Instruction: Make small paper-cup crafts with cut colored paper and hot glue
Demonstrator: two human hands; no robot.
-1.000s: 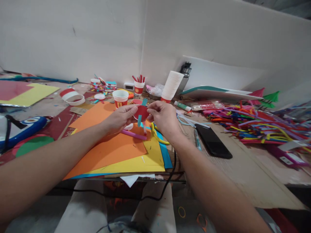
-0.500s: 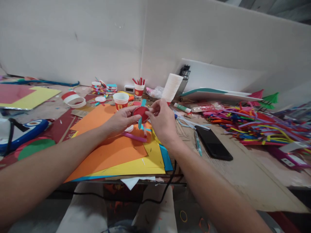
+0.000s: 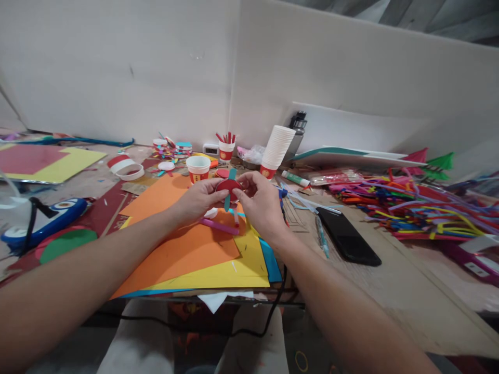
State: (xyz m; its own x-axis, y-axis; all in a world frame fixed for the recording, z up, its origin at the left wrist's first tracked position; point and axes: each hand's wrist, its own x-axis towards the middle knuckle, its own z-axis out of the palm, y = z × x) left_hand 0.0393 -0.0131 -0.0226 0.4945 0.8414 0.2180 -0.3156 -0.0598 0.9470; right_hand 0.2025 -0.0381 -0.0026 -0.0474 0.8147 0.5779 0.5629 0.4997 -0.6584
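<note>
Between my two hands is a small red disc [image 3: 235, 196], raised above the coloured paper. A teal strip [image 3: 227, 203] runs across it and sticks out past its edge at top and bottom. My left hand [image 3: 202, 197] pinches the disc's left side, thumb on the face. My right hand [image 3: 260, 200] grips the right edge with thumb and bent fingers; its fingertips behind the disc are hidden. Below them a purple straw-like tube [image 3: 219, 227] lies on the orange paper [image 3: 191, 254]. Just beyond stands a white and red paper cup [image 3: 198, 166].
A leaning stack of paper cups [image 3: 277, 148] stands behind my right hand. To the right lie a black phone [image 3: 348, 236], a pen [image 3: 322, 237], a glue stick [image 3: 295, 178] and a pile of pipe cleaners [image 3: 424, 202]. A black cable [image 3: 281, 291] hangs over the table edge.
My right thumb has come down onto the disc's face, and the right fingers have closed on its edge. The whole view has shifted slightly; the left hand keeps its hold.
</note>
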